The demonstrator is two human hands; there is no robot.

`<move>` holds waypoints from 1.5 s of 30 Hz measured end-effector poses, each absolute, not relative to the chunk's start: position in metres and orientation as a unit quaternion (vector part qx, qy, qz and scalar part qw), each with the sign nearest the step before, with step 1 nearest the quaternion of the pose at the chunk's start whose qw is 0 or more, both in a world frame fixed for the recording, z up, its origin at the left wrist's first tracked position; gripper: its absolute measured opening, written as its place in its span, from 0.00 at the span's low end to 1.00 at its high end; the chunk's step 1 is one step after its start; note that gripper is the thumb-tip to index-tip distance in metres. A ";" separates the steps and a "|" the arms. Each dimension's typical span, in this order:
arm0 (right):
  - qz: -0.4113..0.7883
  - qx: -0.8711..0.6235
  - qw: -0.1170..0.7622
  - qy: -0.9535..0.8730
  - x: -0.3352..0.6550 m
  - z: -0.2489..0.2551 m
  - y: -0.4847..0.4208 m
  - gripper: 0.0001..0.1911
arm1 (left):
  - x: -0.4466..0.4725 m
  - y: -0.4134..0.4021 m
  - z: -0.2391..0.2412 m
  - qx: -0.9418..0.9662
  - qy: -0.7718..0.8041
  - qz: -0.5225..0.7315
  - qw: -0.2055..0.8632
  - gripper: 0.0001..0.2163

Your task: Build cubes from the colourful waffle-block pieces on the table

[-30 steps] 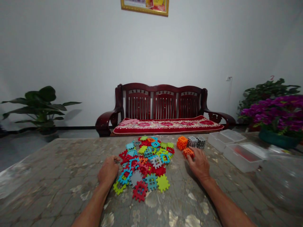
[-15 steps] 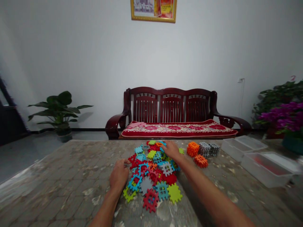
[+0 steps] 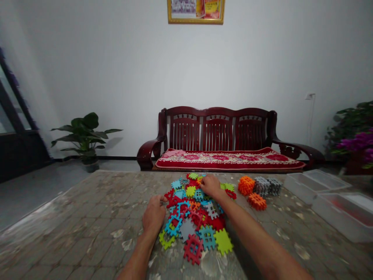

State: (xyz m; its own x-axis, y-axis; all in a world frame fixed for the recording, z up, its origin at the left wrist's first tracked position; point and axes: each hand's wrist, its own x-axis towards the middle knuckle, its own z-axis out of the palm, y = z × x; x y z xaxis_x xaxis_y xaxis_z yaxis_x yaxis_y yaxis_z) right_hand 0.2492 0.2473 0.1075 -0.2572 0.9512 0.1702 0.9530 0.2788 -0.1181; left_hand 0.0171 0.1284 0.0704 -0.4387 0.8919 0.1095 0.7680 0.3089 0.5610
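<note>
A loose pile of notched plastic interlocking tiles [image 3: 187,230] in red, blue, lime, grey and orange lies on the table. My right hand [image 3: 211,184] reaches over the pile's far end. Its fingers are bent downward, closed at an orange tile [image 3: 199,180]; the fingertips are partly hidden. At the pile's left edge rests my left hand [image 3: 154,216], index finger stretched toward a red tile [image 3: 171,199]. Nothing shows in that hand. A red window-shaped tile [image 3: 231,194] sits just right of my right forearm.
Stacked orange tiles [image 3: 246,185], grey tiles [image 3: 262,186] and a lower orange stack [image 3: 257,201] stand right of the pile. Farther right is a clear plastic box [image 3: 340,217] beside a clear lid or tray [image 3: 309,187]. A wooden bench [image 3: 219,130] stands behind the table.
My right hand has shifted slightly left over the pile and its fingers have curled in. The red tile right of that forearm now shows. The view has swung a little left.
</note>
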 end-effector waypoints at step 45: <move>-0.063 -0.678 0.335 -0.651 0.453 0.109 0.223 0.28 | 0.014 0.129 0.072 0.548 0.793 0.248 0.098 0.16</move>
